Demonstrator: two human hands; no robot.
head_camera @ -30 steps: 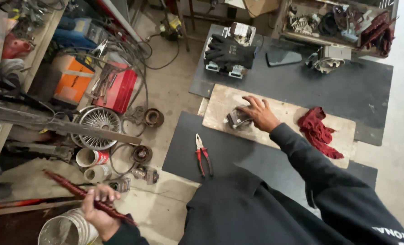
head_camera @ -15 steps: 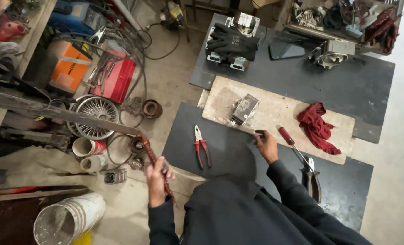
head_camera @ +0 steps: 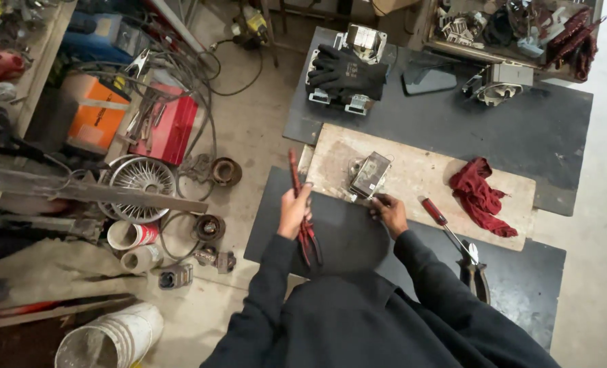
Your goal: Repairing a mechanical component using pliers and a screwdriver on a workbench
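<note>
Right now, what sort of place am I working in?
Likely a metal or repair workshop: an orange welder with cables, a red toolbox, and scrap parts on the concrete floor.

A small grey metal box-shaped part (head_camera: 369,174) on the wooden board carries a pale rectangular label on its top face. On the cluttered left side, an orange box-shaped machine (head_camera: 97,114) has a pale strip label across its face. No screens or signs show.
</note>
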